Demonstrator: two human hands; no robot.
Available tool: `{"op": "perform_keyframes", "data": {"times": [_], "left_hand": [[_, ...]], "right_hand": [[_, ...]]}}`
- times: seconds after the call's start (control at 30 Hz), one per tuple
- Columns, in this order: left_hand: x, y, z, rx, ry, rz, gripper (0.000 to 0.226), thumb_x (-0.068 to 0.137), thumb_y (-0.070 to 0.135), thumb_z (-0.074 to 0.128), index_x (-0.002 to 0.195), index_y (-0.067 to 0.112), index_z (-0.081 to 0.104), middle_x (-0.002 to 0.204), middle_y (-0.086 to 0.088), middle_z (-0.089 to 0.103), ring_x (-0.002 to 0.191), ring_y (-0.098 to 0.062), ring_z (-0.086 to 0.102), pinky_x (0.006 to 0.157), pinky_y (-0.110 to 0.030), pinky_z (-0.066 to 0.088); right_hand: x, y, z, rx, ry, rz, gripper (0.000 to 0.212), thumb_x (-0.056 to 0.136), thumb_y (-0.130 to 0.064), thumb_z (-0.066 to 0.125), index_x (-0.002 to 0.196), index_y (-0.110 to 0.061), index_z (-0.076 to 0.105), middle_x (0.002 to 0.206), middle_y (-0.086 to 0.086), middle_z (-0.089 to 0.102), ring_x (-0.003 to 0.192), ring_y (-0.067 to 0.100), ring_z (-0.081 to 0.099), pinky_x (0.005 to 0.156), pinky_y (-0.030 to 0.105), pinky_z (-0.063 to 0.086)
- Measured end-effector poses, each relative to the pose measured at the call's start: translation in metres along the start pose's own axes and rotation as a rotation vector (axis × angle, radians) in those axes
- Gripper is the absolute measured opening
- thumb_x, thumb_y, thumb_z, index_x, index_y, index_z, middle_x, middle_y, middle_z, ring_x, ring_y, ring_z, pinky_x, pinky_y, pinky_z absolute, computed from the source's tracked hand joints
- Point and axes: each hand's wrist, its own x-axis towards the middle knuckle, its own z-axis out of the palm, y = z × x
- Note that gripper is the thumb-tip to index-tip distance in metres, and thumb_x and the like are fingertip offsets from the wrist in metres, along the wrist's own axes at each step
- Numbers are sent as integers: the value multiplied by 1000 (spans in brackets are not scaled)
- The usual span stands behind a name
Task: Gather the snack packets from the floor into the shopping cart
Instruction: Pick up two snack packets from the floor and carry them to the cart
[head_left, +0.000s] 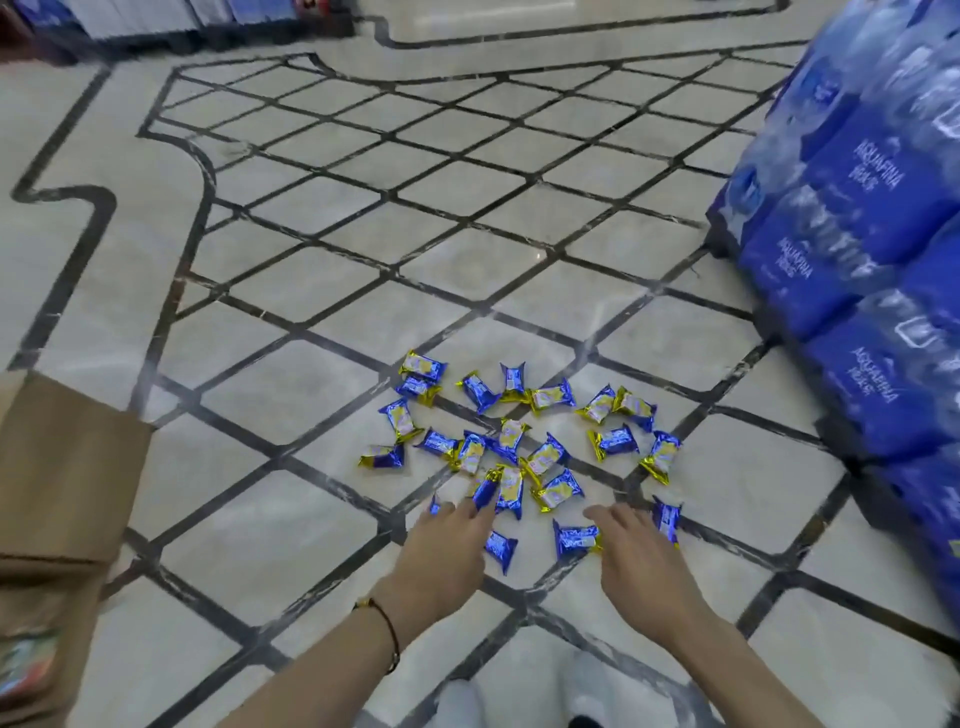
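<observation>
1. Snack packets (550, 397) lie scattered on the floor (332, 218), left of the stacked water packs (852, 270).
2. Left grip (447, 540): fingers loosely straight, tips at a packet, farther from the water packs.
3. Right grip (641, 564): fingers spread, holding nothing, nearer the water packs.

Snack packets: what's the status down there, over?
Left hand and right hand open, reaching into the pile. Snack packets scattered on floor, none gripped. Cart not in view.
</observation>
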Motion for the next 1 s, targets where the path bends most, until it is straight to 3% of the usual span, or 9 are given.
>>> {"op": "perform_keyframes", "data": {"times": [0.1, 0.17, 0.27, 0.4, 0.5, 0.67, 0.73, 0.87, 1.0], "left_hand": [[65, -20, 87, 55, -19, 60, 53, 91, 9, 52, 142, 16, 37, 134, -8, 48, 123, -33, 48, 97, -44, 40], [110, -34, 153, 73, -10, 126, 54, 82, 7, 60, 133, 15, 47, 129, -9, 54, 116, -33, 55, 91, -44, 45], [174, -41, 260, 70, -36, 90, 55, 66, 12, 73, 120, 16, 58, 109, -5, 65, 98, -30, 63, 80, -42, 52], [250, -26, 383, 51, -33, -60, 59, 83, 18, 61, 139, 14, 43, 136, -10, 53, 128, -33, 49, 101, -44, 41], [303, -29, 459, 199, -31, -12, 81, 82, 23, 66, 149, 12, 22, 149, -13, 36, 139, -36, 32, 108, -46, 31], [356, -54, 538, 421, -36, 207, 87, 68, 22, 73, 145, 11, 34, 135, -18, 46, 129, -41, 41, 105, -59, 32], [365, -60, 551, 422, -39, 245, 89, 59, 22, 79, 138, 14, 41, 125, -14, 50, 116, -38, 49, 103, -58, 33], [364, -60, 559, 333, 31, 243, 78, 63, 22, 80, 130, 13, 41, 117, -10, 51, 100, -33, 52, 89, -46, 40], [348, -52, 543, 171, -14, 82, 64, 77, 37, 67, 131, 17, 40, 118, -3, 49, 103, -27, 51, 90, -41, 40]], "right_hand": [[46, 32, 95, -101, -55, -75, 44, 67, -19, 60, 111, -17, 63, 97, 5, 63, 83, 29, 59, 60, 40, 51], [74, 56, 168, -174, -43, -150, 47, 59, -26, 61, 106, -18, 65, 95, 5, 65, 84, 30, 61, 61, 40, 52], [118, 98, 270, -224, -20, -154, 53, 54, -14, 69, 107, -18, 63, 99, 6, 64, 87, 31, 59, 63, 39, 49], [180, 145, 396, -314, -59, -158, 70, 47, -10, 78, 114, -9, 60, 105, 14, 62, 92, 37, 57, 67, 44, 50], [228, 179, 468, -372, -61, -166, 87, 49, -15, 82, 131, -7, 53, 125, 18, 56, 117, 39, 51, 84, 49, 49], [264, 230, 531, -471, -121, -94, 103, 62, -27, 78, 152, -15, 27, 145, 15, 40, 139, 36, 31, 107, 53, 29], [270, 244, 546, -494, -119, -98, 97, 63, -26, 75, 148, -15, 31, 137, 12, 49, 131, 35, 40, 109, 52, 28], [272, 250, 558, -412, -110, -116, 74, 51, -20, 78, 119, -11, 49, 102, 12, 57, 95, 36, 58, 94, 48, 40], [257, 235, 545, -160, -169, 17, 58, 71, -39, 71, 116, -15, 46, 105, 5, 53, 97, 31, 57, 74, 37, 40]]}}
